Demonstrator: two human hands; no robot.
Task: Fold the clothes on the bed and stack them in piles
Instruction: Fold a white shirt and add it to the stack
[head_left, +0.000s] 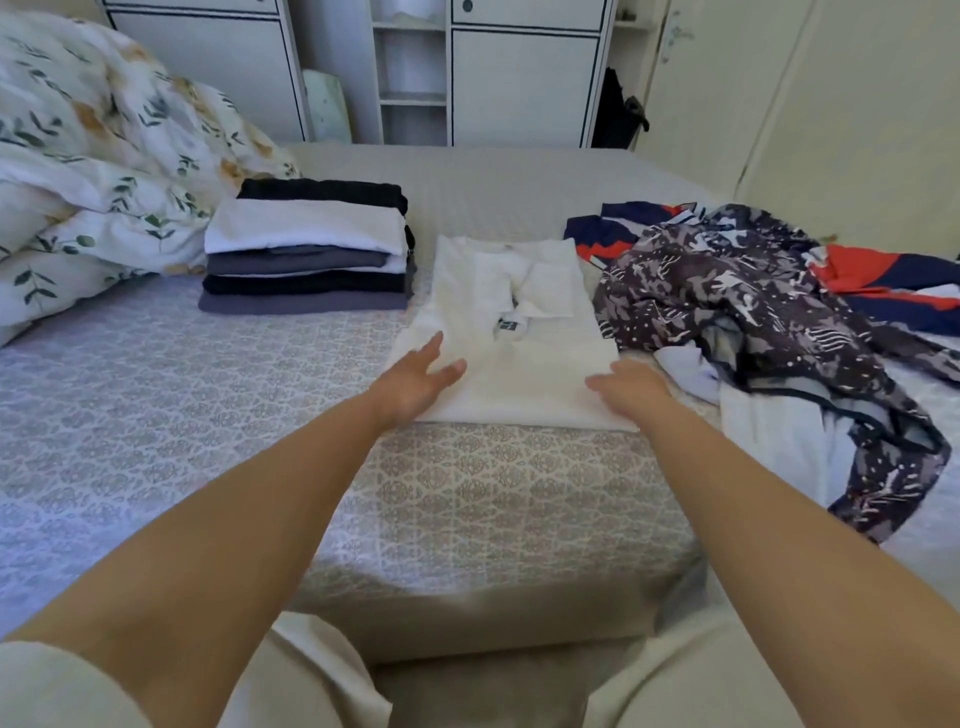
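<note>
Both hands, left hand (415, 382) and right hand (631, 389), rest with fingers spread flat on the white shirt (511, 322), whose loose folds could slump if lifted carelessly toward the folded pile (306, 249)

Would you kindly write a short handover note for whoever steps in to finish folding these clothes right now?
Left hand: open, fingers flat on the near left edge of the white shirt.
Right hand: open, resting on its near right edge.
Done: a folded stack sits to the left; the white shirt is partly folded at bed centre.
Left: finish the shirt, stack it, then fold the patterned garment and the red-and-navy garment on the right.
</note>
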